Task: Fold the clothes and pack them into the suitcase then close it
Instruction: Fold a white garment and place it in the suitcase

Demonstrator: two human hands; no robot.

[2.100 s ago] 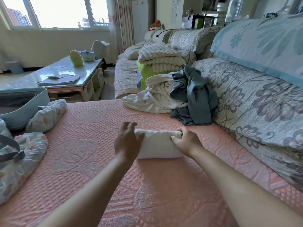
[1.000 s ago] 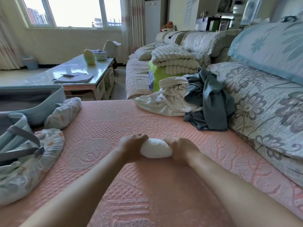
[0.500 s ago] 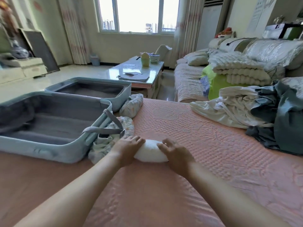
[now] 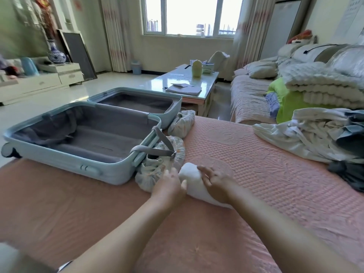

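A person's left hand and right hand are pressing on either side of a white rolled garment. It is lying on the pink bed, just beside the open pale-blue suitcase. Their fingers are lying fairly straight, not gripping. The roll is looking soft, light and likely to unroll, so cupping both ends together is probably going to work best.

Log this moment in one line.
stage: white roll lying on bed cover | left hand: touching roll | right hand: resting on roll | suitcase: open, empty | clothes pile: unfolded
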